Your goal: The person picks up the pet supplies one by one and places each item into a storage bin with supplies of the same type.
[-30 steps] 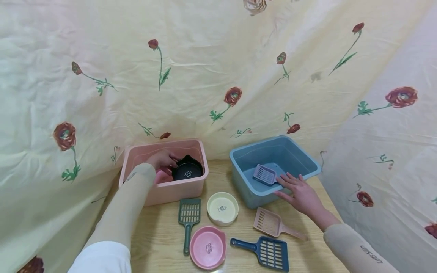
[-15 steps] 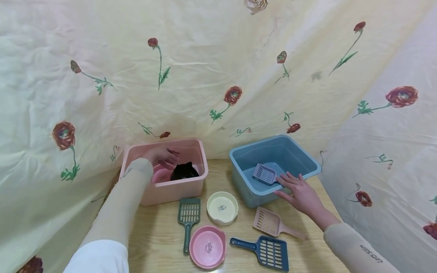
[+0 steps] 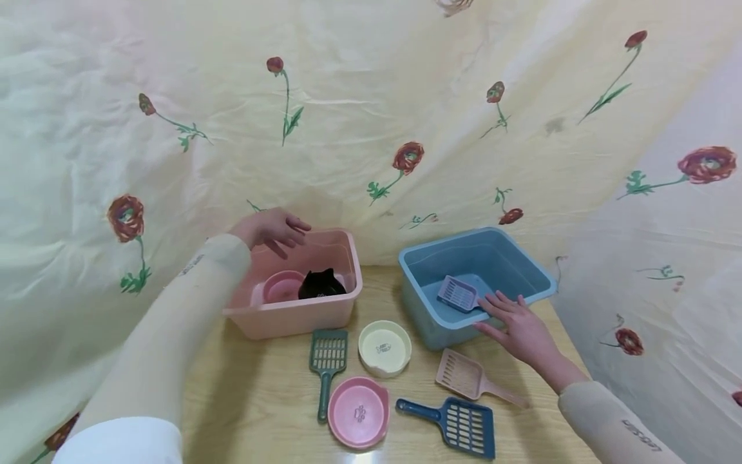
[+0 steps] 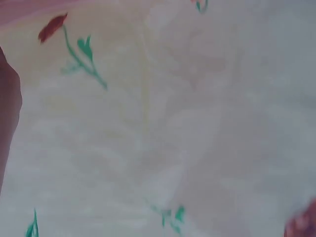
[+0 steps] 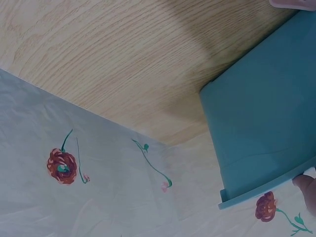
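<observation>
My left hand [image 3: 275,230] hovers over the back left of the pink bin [image 3: 290,316], fingers loosely extended and holding nothing. Inside that bin lie a pink bowl [image 3: 283,287] and a black cat-eared bowl [image 3: 322,283], which leans up. The blue bin [image 3: 426,332] stands to the right with a lilac litter scoop [image 3: 458,294] in it. My right hand [image 3: 518,328] rests at its front rim, fingers spread and reaching inside. In the right wrist view the thumb [image 5: 307,190] is by the bin's rim. The left wrist view catches mostly cloth.
On the wooden table [image 3: 261,386] lie a green litter scoop [image 3: 328,361], a cream bowl [image 3: 384,348], a pink bowl with a paw print [image 3: 359,412], a beige-pink scoop [image 3: 464,374] and a navy scoop [image 3: 464,425]. Floral cloth [image 3: 348,129] hangs behind and at the sides.
My left hand has let go of the black bowl in the pink bin and risen up out of it. The right hand stays at the blue bin. The head view has shifted slightly.
</observation>
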`<state>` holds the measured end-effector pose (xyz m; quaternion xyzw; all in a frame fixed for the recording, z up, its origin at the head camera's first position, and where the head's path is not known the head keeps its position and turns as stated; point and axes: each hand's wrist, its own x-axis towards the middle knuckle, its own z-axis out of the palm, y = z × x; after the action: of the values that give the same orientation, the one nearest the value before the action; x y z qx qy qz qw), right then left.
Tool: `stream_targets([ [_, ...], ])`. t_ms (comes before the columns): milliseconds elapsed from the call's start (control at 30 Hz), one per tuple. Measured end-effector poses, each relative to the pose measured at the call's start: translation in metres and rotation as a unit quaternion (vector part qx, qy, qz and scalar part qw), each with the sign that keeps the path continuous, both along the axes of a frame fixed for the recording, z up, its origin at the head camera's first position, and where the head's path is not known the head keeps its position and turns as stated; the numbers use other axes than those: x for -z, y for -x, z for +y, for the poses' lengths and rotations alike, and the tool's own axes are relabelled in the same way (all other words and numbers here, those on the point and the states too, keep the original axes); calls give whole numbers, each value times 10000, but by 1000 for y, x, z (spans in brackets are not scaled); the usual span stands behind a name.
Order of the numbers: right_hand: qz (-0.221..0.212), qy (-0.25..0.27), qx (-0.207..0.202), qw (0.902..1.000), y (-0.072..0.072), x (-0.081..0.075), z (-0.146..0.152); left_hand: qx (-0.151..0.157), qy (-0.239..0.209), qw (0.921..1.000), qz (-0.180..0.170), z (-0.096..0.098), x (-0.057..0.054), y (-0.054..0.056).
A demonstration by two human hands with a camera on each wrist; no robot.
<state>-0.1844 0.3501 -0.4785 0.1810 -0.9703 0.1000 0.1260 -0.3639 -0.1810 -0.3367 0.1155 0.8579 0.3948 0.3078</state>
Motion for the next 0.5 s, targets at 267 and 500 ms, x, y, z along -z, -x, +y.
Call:
stream_targets([
  [267, 206, 73, -127, 9997, 0, 1, 2, 320, 350, 9988, 149, -6, -37, -35],
  [500, 189, 109, -158, 9996, 1, 2, 2, 319, 360, 9987, 143, -13, -35, -63],
])
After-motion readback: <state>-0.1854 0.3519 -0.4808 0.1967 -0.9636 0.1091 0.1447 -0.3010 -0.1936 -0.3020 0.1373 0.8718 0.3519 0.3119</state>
